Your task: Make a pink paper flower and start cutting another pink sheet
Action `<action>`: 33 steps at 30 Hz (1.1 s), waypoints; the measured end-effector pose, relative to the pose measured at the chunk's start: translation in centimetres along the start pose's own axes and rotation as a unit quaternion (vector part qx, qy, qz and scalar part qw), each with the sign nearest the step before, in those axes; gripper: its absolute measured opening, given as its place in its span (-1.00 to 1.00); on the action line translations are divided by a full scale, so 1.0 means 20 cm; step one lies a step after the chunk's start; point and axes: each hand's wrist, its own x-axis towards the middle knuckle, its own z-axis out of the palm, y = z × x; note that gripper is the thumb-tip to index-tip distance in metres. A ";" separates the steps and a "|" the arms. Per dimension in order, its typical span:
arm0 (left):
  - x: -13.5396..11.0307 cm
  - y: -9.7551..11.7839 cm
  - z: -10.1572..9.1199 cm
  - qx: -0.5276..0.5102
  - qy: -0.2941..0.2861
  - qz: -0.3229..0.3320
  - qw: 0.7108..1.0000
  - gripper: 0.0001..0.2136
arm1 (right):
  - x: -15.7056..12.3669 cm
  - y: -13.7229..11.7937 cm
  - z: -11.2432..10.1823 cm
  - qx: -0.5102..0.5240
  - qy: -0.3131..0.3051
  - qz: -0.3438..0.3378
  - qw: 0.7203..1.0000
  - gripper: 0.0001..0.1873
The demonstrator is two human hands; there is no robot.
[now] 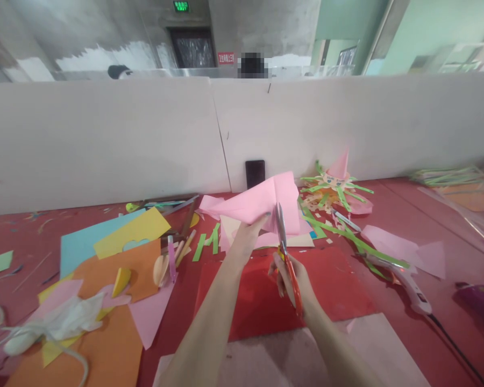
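Observation:
My left hand point(248, 235) pinches the lower edge of a folded pink paper sheet point(262, 204) and holds it up above the table. My right hand point(292, 277) is closed round the orange handles of a pair of scissors point(284, 244). The scissor blades point up and away from me, against the right part of the pink sheet. Below both hands lies a red paper sheet point(266, 293) on the dark red table.
Sheets of blue, yellow, orange and pink paper point(116, 252) cover the left. A paper figure with a pink hat and green strips point(334, 185) stands at the back right. A white glue gun point(407, 282) lies right. A dark phone point(255, 173) leans on the white partition.

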 end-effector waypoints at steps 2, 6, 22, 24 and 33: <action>0.00 0.00 0.00 0.001 -0.008 0.002 1.000 -0.58 | 0.00 0.00 0.00 -0.001 0.001 0.003 1.000 -0.55; -0.01 0.01 0.02 0.007 0.005 -0.011 1.000 -0.62 | 0.00 -0.02 0.00 -0.006 -0.004 0.003 1.000 -0.54; 0.03 0.11 -0.03 -0.128 0.226 0.144 0.955 -0.60 | -0.01 0.03 -0.01 -0.162 0.049 -0.067 0.983 -0.69; 0.02 0.12 -0.02 -0.147 0.228 0.162 0.949 -0.58 | -0.01 0.02 -0.01 -0.204 0.049 -0.069 0.975 -0.73; 0.00 0.12 0.03 -0.135 0.213 0.121 0.960 -0.59 | -0.01 0.01 -0.01 -0.220 0.049 -0.064 0.972 -0.68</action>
